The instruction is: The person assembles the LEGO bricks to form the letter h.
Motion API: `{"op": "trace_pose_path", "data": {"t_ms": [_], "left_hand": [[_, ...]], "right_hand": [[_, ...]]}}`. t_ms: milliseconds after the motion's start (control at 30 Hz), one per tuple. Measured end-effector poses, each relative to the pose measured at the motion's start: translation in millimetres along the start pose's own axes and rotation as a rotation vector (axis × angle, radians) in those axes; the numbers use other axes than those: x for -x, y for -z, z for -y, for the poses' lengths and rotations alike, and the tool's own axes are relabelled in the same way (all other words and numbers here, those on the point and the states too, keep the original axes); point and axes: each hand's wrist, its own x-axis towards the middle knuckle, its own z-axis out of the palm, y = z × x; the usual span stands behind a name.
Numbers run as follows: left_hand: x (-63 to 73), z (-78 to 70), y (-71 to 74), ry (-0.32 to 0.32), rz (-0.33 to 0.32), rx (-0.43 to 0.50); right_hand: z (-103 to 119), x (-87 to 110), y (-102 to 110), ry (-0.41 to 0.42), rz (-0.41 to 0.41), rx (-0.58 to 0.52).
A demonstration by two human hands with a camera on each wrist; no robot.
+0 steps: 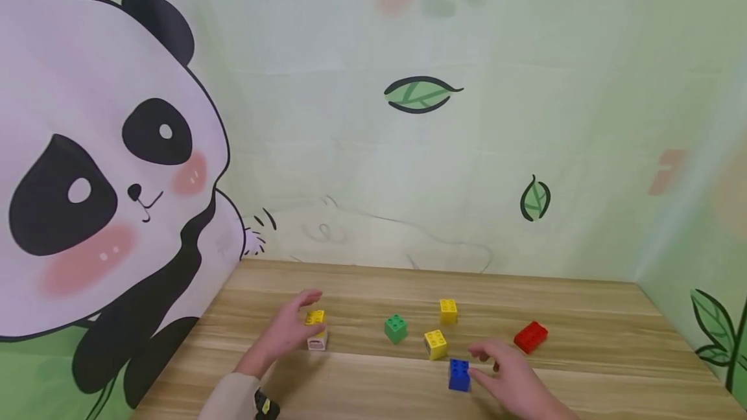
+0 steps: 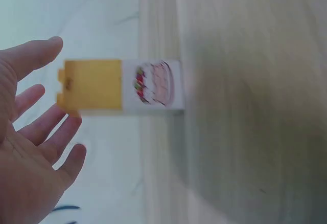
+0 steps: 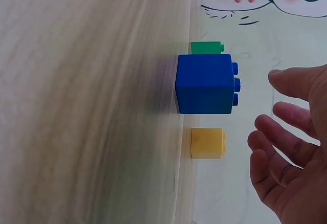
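Observation:
On the wooden table [image 1: 362, 381] a yellow brick [image 1: 315, 317] is stacked on a white picture brick [image 1: 318, 341]. My left hand [image 1: 287, 330] hovers open just beside this stack, fingers spread, not gripping it; in the left wrist view the hand [image 2: 36, 132] is next to the yellow brick [image 2: 94, 86] and white brick [image 2: 153, 87]. My right hand [image 1: 504, 374] is open beside a blue brick [image 1: 458, 374], fingers relaxed and apart from it; the right wrist view shows the hand [image 3: 291, 142] a short way from the blue brick [image 3: 204, 84].
A green brick [image 1: 395, 328], two more yellow bricks [image 1: 447, 310] [image 1: 435, 344] and a red brick [image 1: 530, 336] lie loose mid-table. A panda-and-leaf backdrop [image 1: 105, 167] walls in the left, back and right sides.

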Motion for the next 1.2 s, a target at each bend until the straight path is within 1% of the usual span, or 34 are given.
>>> {"op": "trace_pose_path", "data": {"t_ms": [100,200,267,333,433,467,533,633,733,800,933,1067,1200], "left_hand": [[-0.1,-13.0,-2.7,-0.063,-0.017,-0.032],[0.4,-27.3,-8.2,-0.134,-0.006,-0.051],[0.5,-35.9,-13.6,-0.177,0.015,-0.067],[0.5,-44.4,-19.5,-0.206,0.047,-0.068],[-0.6,-54.0,-29.3,-0.224,0.098,-0.073],[-1.0,-56.6,-32.8,-0.224,0.113,-0.068],[-2.1,-59.5,-40.7,-0.205,0.148,-0.06],[-4.7,-58.3,-54.5,-0.185,0.179,-0.051],[-7.0,-55.2,-68.4,-0.182,0.179,-0.071],[-7.9,-54.0,-76.7,-0.174,0.178,-0.077],[-9.7,-52.9,-91.8,-0.153,0.197,-0.083],[-12.1,-51.0,-103.2,-0.113,0.212,-0.093],[-14.6,-48.5,-110.2,-0.089,0.212,-0.086]], "right_hand": [[-1.3,0.2,-0.8,0.001,-0.007,0.011],[-2.4,0.4,-0.9,-0.007,-0.006,0.017],[-3.2,0.4,-0.6,-0.017,0.006,0.014],[-3.8,0.1,-0.3,-0.024,0.021,0.011],[-4.0,-0.4,0.6,-0.024,0.045,0.013],[-4.1,-0.5,0.9,-0.022,0.052,0.009],[-4.7,-0.8,0.9,-0.018,0.069,0.002],[-7.0,-1.7,0.2,-0.017,0.107,-0.017],[-9.2,-3.6,-1.7,-0.014,0.142,-0.023],[-10.1,-4.5,-2.9,-0.003,0.15,-0.031],[-11.6,-6.0,-4.9,0.019,0.163,-0.037],[-15.3,-7.6,-7.9,0.039,0.184,-0.039],[-17.9,-9.3,-10.8,0.066,0.206,-0.04]]}}
